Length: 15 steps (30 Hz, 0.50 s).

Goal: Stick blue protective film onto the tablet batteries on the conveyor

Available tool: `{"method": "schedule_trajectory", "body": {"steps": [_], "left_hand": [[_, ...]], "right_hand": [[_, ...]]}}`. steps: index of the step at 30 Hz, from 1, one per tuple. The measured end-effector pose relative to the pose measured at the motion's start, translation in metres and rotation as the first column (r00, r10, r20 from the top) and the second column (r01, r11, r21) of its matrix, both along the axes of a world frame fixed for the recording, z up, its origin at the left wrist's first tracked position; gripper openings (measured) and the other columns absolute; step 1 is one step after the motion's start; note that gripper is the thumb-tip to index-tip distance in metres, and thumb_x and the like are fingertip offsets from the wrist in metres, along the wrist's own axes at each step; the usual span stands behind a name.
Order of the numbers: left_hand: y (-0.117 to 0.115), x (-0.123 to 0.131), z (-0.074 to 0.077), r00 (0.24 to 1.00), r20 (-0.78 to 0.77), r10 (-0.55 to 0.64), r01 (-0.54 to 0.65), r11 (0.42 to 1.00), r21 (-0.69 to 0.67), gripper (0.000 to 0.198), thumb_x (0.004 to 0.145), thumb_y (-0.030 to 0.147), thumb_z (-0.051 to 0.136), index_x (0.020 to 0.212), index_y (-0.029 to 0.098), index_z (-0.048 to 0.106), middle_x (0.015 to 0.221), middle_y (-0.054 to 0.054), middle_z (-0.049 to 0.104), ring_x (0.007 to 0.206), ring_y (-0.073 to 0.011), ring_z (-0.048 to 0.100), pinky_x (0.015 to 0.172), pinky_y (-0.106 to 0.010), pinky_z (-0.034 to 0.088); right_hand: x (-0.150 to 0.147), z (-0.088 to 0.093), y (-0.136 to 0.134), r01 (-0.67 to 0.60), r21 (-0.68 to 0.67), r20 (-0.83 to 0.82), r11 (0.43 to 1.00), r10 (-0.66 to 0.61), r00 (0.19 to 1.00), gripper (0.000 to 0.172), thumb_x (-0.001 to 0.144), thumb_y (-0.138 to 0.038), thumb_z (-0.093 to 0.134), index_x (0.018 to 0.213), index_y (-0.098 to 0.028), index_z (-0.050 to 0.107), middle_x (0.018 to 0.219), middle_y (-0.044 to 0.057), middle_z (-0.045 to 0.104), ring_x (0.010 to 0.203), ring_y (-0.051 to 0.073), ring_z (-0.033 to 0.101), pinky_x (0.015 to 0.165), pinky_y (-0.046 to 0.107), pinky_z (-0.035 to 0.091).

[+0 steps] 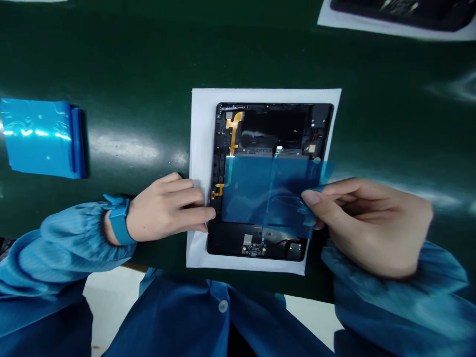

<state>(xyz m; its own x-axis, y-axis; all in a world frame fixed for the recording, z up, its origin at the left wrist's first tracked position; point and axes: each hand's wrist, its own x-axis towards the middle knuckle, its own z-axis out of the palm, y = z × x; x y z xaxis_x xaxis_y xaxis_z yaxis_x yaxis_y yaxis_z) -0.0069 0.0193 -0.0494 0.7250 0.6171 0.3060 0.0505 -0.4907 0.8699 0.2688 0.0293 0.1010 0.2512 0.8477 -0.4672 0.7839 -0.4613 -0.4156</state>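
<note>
An opened tablet (pixel 273 131) lies on a white sheet of paper (pixel 203 129), its black inside, orange flex cable (pixel 234 131) and small boards facing up. Across its middle and lower part rests a see-through blue film (pixel 249 191). My right hand (pixel 375 223) pinches the right side of this film between thumb and fingers, and the film's edge sticks out past the tablet there. My left hand (pixel 173 208), fingers curled, holds against the tablet's lower left edge, over the paper. Its fingertips are partly hidden.
To the left on the dark green table (pixel 141 59) lies a stack of shiny blue film sheets (pixel 39 139). Another dark device (pixel 409 12) sits on white paper at the top right, cut off by the frame. The table's front edge runs just below the paper.
</note>
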Motion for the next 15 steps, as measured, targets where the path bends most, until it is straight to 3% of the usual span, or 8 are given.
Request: {"method": "schedule_trajectory", "body": {"steps": [15], "left_hand": [[0.0006, 0.0003, 0.0001, 1.000, -0.005, -0.003, 0.003, 1.000, -0.003, 0.023, 0.100, 0.043, 0.058, 0.104, 0.021, 0.066, 0.081, -0.001, 0.066, 0.072, -0.0155, 0.052, 0.066, -0.031, 0.033]], "right_hand": [[-0.0002, 0.0015, 0.0006, 0.011, -0.006, -0.020, 1.000, -0.011, 1.000, 0.015, 0.071, -0.018, 0.085, 0.073, -0.021, 0.071, 0.055, -0.006, 0.066, 0.036, 0.009, 0.056, 0.035, 0.015, 0.048]]}}
